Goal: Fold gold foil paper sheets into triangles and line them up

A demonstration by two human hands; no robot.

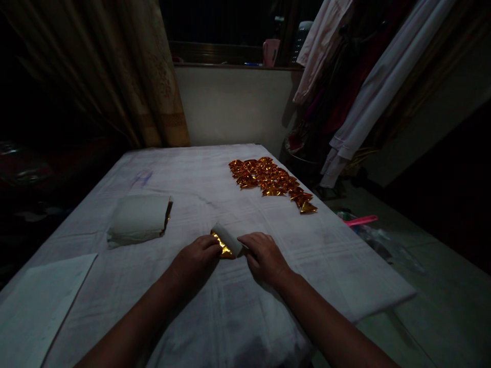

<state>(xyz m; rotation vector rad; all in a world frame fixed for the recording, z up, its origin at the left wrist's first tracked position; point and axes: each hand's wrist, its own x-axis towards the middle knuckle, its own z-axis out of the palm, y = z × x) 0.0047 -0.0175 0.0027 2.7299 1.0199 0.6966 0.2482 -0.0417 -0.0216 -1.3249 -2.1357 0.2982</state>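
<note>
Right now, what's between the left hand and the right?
A partly folded sheet of gold-foil paper, pale side also showing, lies between the left hand and the right hand; the head view shows it.

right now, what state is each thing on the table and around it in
left hand: closed on the sheet
right hand: pinching the sheet
sheet: partly folded, gold side partly showing
gold pieces: folded, clustered
stack: pale side up, edges uneven
paper: lying flat
cloth: spread, creased
mug: upright
curtain: hanging in folds
clothes: hanging
</note>
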